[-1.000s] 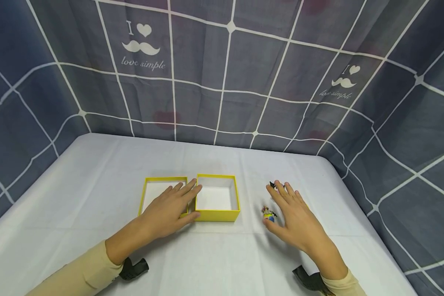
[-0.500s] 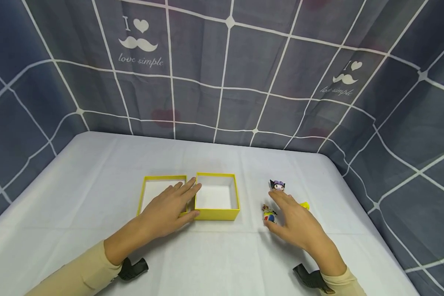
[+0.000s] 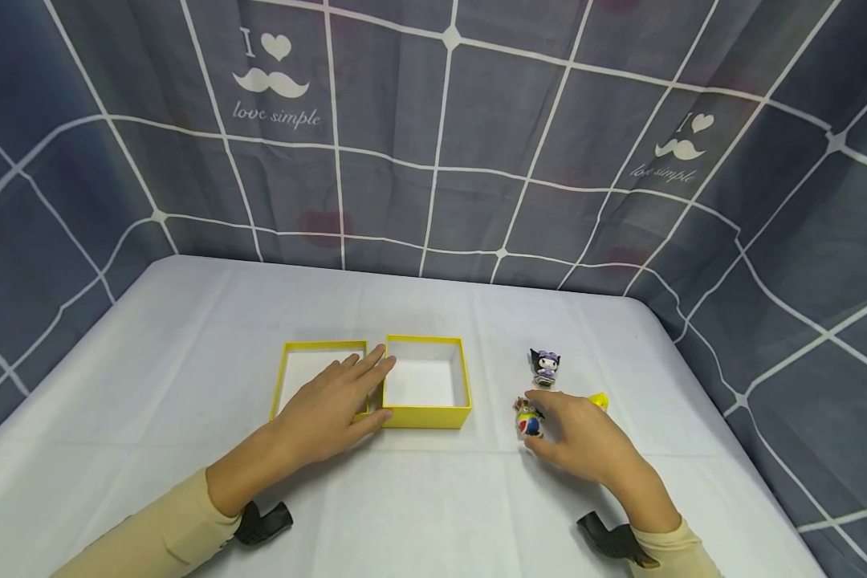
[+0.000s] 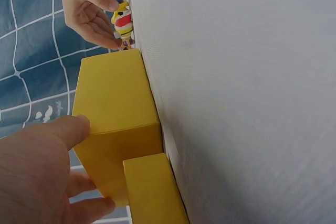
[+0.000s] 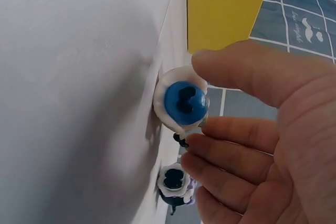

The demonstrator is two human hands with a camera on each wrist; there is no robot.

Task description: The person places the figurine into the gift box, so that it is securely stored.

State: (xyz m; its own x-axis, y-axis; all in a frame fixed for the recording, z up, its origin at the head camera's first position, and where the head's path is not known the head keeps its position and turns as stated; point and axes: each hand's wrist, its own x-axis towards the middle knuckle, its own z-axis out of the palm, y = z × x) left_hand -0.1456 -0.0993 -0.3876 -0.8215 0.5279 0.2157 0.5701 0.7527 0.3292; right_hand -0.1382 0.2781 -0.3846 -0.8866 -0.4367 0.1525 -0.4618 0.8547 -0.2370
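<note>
The left hand [image 3: 325,413] lies over a shallow yellow-rimmed tray [image 3: 278,381], its fingertips and thumb touching the left side of a yellow box [image 3: 426,418] with a white inside. In the left wrist view, its thumb rests on the box [image 4: 118,93]. Around a small colourful figure [image 3: 528,425] lying on the table, the right hand [image 3: 594,440] holds its thumb and fingers apart. The right wrist view shows the figure's blue round base [image 5: 184,103] beside the fingers of the right hand [image 5: 262,135]; contact is unclear.
A black, white and purple figure [image 3: 545,367] lies just beyond the right hand. Something yellow [image 3: 600,400], partly hidden, is behind that hand. A grey checked curtain [image 3: 383,104] stands along the back and sides of the white-covered table [image 3: 419,506].
The right hand has drawn back toward the near side and its fingers have bent down around the colourful figure, uncovering the black and purple one. The left hand has stayed at the box.
</note>
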